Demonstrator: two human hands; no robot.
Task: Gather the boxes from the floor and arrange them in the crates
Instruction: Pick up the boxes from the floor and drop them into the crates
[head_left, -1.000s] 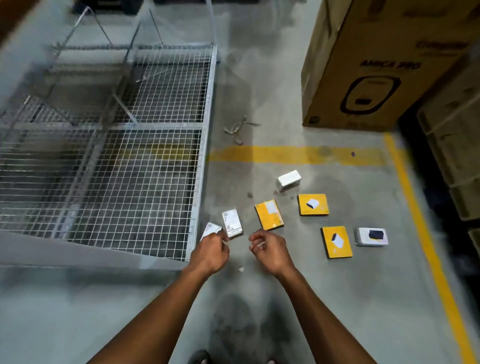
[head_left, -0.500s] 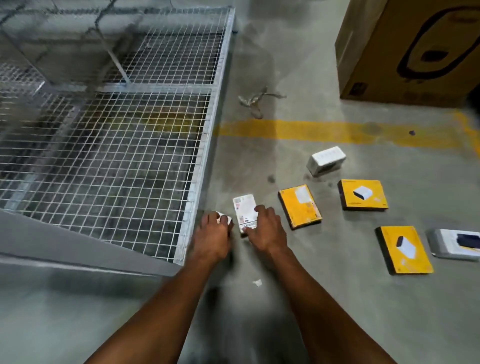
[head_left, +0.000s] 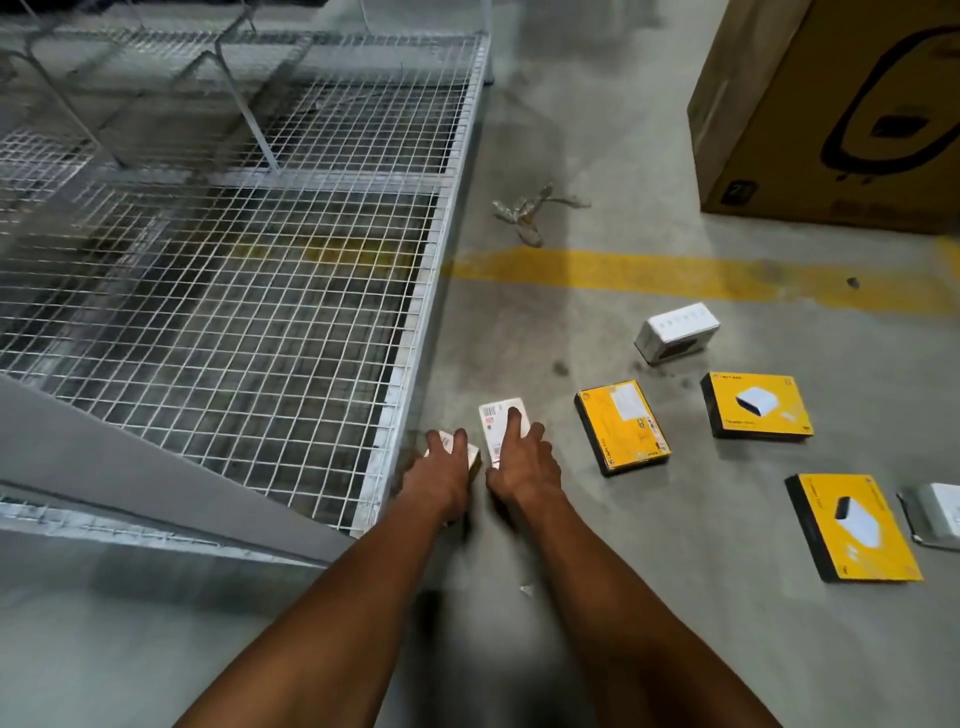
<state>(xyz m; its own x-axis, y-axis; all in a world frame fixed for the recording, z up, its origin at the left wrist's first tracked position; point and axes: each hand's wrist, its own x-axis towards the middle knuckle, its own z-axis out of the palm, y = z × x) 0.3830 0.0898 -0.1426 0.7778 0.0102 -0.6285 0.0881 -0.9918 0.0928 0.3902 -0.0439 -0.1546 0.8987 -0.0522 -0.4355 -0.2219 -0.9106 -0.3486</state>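
Your hands are lower and further forward than a second ago, when they hovered short of the boxes. Your left hand (head_left: 440, 475) now covers the small white box (head_left: 451, 448) by the crate's corner (head_left: 384, 486), gripping it. Your right hand (head_left: 522, 460), empty before, now lies on the flat white box (head_left: 493, 421), index finger stretched along its top. You lean in closer.
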